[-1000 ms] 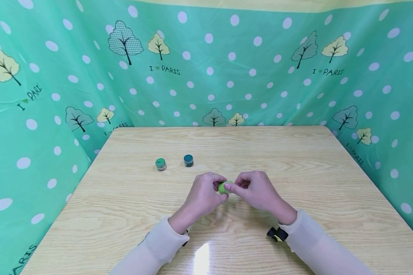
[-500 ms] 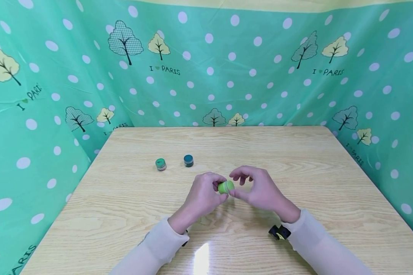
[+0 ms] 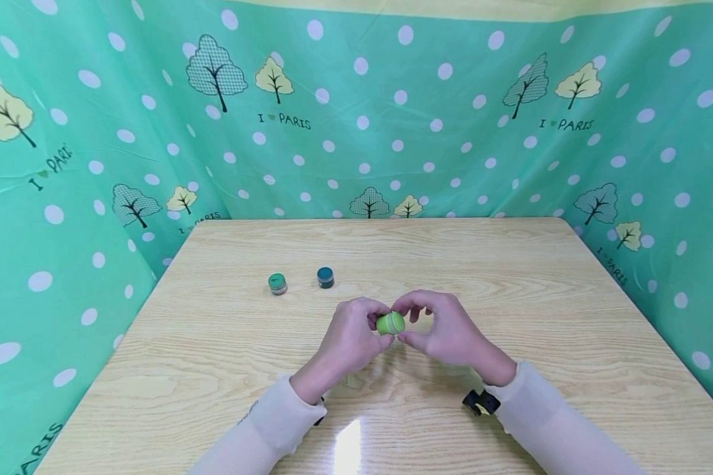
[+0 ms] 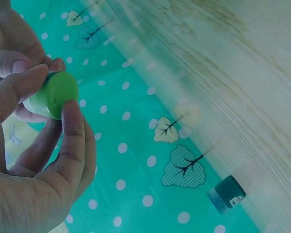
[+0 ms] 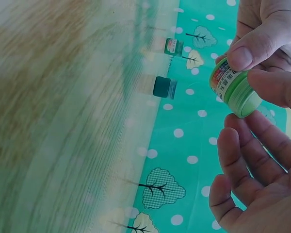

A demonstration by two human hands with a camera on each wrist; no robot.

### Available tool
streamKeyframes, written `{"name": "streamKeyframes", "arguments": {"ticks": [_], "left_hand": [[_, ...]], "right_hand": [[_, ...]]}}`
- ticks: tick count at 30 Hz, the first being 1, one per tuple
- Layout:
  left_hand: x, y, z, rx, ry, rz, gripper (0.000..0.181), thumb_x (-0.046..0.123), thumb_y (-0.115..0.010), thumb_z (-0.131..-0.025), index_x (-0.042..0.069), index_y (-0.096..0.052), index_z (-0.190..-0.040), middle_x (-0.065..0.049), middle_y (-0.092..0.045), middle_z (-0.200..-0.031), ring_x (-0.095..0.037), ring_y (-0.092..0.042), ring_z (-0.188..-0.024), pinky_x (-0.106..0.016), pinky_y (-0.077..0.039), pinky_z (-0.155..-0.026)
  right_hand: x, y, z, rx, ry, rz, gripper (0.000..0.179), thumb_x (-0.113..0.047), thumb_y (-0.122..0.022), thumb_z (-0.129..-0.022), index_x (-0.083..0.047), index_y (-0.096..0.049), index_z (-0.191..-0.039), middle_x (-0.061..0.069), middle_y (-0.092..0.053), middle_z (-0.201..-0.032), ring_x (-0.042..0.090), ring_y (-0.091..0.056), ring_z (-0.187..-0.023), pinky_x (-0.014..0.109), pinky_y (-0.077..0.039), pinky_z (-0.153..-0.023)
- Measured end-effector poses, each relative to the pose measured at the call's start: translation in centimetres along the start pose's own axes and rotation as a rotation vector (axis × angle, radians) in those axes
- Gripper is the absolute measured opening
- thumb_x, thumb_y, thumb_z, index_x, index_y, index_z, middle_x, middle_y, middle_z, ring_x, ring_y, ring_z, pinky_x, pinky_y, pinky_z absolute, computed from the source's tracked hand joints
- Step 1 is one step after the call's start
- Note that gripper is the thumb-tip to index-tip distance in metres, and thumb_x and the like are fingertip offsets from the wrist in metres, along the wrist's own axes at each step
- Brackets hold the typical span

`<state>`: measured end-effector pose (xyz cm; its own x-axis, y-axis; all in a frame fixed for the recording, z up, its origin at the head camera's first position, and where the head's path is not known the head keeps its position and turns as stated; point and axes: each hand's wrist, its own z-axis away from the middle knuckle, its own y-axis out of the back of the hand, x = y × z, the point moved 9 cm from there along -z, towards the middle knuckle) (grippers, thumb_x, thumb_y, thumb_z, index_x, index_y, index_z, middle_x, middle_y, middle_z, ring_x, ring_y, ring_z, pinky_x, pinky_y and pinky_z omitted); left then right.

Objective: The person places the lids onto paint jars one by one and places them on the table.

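My left hand (image 3: 353,333) grips a small light-green paint jar (image 3: 390,323), thumb and fingers around its solid green end. The jar lies tilted on its side, held above the table. In the right wrist view the jar (image 5: 228,87) shows a printed label band and a see-through end. At that end is my right hand (image 3: 451,330), its thumb on one side and forefinger on the other, fingertips right at the rim. Its other fingers (image 5: 252,174) are loosely curled below the jar. The left wrist view shows the smooth green end (image 4: 63,94) between left thumb and fingers.
Two more small jars stand on the wooden table (image 3: 481,264), left of and beyond the hands: one with a green lid (image 3: 277,284), one dark teal (image 3: 325,277). A green polka-dot curtain (image 3: 392,132) rises behind the table and along both sides.
My right hand drew back from the jar's end with its fingers spread, then came in again around it. The left hand and both standing jars have stayed put.
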<state>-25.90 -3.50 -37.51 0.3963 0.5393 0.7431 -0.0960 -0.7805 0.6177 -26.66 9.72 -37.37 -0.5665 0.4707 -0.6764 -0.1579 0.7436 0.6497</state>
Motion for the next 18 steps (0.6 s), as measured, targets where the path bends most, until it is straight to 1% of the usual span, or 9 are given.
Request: {"name": "streamKeyframes", "arguments": {"ticks": [6,11,15,18], "left_hand": [[0.00,-0.02,0.01,-0.002,-0.001,0.003,0.025,-0.001,-0.086,-0.076,0.003,-0.078,-0.099,-0.004,-0.074,-0.088,-0.013,-0.067,-0.077,-0.020,-0.056,-0.069],[0.03,0.01,0.01,0.002,-0.009,0.002,0.022,0.001,-0.086,-0.077,0.004,-0.078,-0.097,-0.004,-0.073,-0.087,-0.013,-0.067,-0.077,-0.020,-0.056,-0.068],[0.02,0.01,-0.05,0.004,-0.008,-0.002,0.021,0.002,-0.086,-0.077,0.004,-0.078,-0.097,-0.003,-0.073,-0.086,-0.012,-0.067,-0.076,-0.020,-0.056,-0.068],[-0.02,0.00,-0.09,0.004,-0.004,-0.002,0.022,0.003,-0.087,-0.077,0.004,-0.078,-0.097,-0.002,-0.073,-0.086,-0.013,-0.066,-0.076,-0.020,-0.056,-0.068]], "right_hand": [[0.03,-0.01,-0.04,0.003,-0.006,0.008,0.036,-0.008,-0.091,-0.076,-0.019,-0.075,-0.106,-0.015,-0.072,-0.099,0.013,-0.062,-0.082,0.047,-0.047,-0.076],[0.18,-0.09,-0.06,-0.003,-0.027,0.012,0.030,-0.015,-0.090,-0.079,-0.019,-0.075,-0.104,-0.015,-0.071,-0.094,0.016,-0.063,-0.081,0.045,-0.046,-0.076],[0.26,-0.10,-0.05,-0.004,-0.042,0.017,0.025,-0.019,-0.089,-0.081,-0.018,-0.076,-0.102,-0.015,-0.071,-0.092,0.020,-0.064,-0.080,0.039,-0.044,-0.074],[0.34,-0.08,-0.04,0.002,-0.045,0.024,0.022,-0.022,-0.088,-0.082,-0.018,-0.076,-0.100,-0.015,-0.071,-0.090,0.018,-0.063,-0.078,0.036,-0.044,-0.072]]}}
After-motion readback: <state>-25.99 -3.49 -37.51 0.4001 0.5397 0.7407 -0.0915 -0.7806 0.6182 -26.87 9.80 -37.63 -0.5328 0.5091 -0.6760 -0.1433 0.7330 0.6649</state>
